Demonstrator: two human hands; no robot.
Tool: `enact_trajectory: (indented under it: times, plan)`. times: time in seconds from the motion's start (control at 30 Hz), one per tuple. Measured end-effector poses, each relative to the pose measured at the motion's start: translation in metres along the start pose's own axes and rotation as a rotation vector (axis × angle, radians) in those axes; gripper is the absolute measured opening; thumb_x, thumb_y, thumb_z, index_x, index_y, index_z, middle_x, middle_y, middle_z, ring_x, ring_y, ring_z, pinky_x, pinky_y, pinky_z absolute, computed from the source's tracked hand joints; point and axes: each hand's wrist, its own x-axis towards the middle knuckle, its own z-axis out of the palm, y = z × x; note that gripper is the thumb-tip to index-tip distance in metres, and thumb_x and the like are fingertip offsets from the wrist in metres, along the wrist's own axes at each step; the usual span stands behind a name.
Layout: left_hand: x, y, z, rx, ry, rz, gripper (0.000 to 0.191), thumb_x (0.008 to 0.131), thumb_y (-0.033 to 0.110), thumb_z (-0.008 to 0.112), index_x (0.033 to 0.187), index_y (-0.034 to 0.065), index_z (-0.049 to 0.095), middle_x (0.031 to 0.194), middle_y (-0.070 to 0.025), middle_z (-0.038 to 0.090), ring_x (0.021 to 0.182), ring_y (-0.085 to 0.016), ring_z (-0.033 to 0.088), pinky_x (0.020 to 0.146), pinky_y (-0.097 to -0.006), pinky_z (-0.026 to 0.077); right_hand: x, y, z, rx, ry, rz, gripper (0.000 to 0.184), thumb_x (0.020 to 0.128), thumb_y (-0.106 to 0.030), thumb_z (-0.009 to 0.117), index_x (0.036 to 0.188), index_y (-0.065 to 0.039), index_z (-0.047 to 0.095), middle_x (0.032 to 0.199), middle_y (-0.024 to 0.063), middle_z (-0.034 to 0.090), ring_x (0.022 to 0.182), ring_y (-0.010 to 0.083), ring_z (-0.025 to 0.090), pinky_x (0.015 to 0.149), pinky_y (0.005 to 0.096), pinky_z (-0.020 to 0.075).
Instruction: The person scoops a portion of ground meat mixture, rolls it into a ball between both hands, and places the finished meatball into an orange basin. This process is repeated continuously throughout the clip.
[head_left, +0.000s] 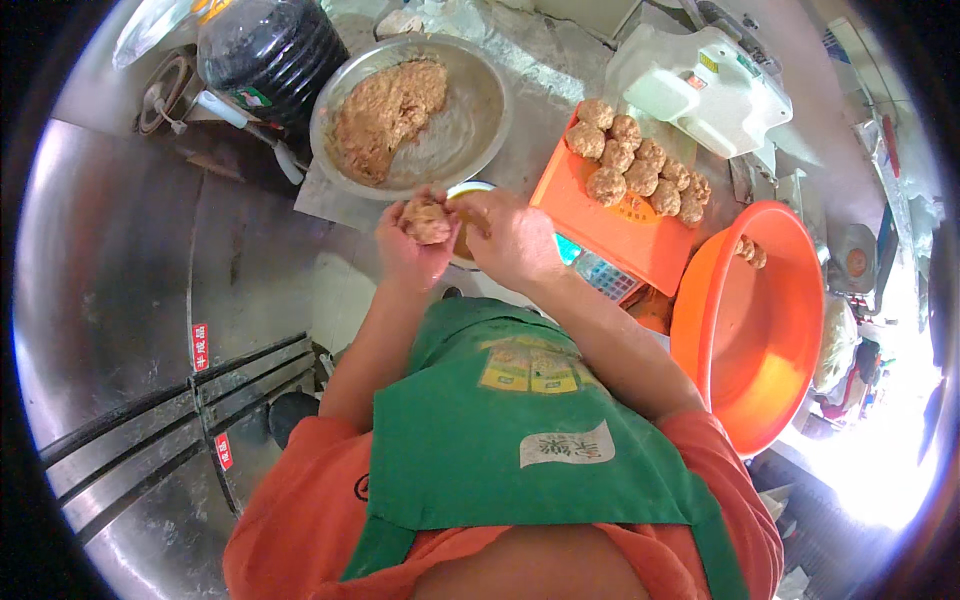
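Observation:
A ball of ground meat (427, 221) rests in the cupped palm of my left hand (411, 253). Just right of it is my right hand (516, 238), its fingers curled over a bowl of yellowish liquid (471, 187); whether the fingers hold anything is hidden. Beyond both hands stands a wide metal basin (457, 139) with a mass of ground meat mixture (390, 112) along its left side. Several shaped meatballs (641, 178) sit in rows on an orange tray (577, 199), to the right of my right hand.
The tray sits over a scale with a keypad (607, 276). A large orange tub (690, 322) at the right contains a few meatballs (750, 251). A big bottle of dark liquid (270, 60) stands left of the basin. Metal rails (150, 409) run along the lower left, and a white plastic container (697, 90) lies at the back.

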Motion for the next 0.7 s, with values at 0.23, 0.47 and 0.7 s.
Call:
enact_trajectory:
  times: [0.23,0.47,0.7]
  plan:
    - [-0.010,0.032,-0.034,-0.044,0.165,0.140,0.024,0.094,0.022,0.041,0.102,0.0072,0.059,0.097,-0.0098,0.064,0.090,-0.028,0.061,0.077,-0.0404,0.055,-0.012,0.049,0.072,-0.630,-0.639,0.100,0.057,0.098,-0.042,0.046,0.139,-0.002,0.050,0.148,0.0232,0.043,0.137,0.0377,0.041,0.110,0.0503,0.0344]
    - [-0.004,0.029,-0.042,-0.096,0.194,0.172,0.021,0.094,0.020,0.041,0.100,0.0074,0.057,0.094,-0.0115,0.063,0.088,-0.030,0.060,0.077,-0.0419,0.055,-0.013,0.044,0.068,-0.493,-0.712,0.097,0.064,0.100,-0.048,0.035,0.140,-0.001,0.051,0.152,0.0192,0.040,0.143,0.0335,0.034,0.115,0.0508,0.0251]
    - [0.010,0.011,-0.027,0.008,0.258,0.194,0.021,0.094,0.020,0.042,0.097,0.0070,0.058,0.090,-0.0109,0.064,0.085,-0.028,0.062,0.078,-0.0406,0.055,0.000,0.005,0.027,0.124,-0.363,-0.088,0.053,0.099,-0.033,0.045,0.137,0.002,0.051,0.149,0.0229,0.042,0.138,0.0359,0.040,0.115,0.0448,0.0295]
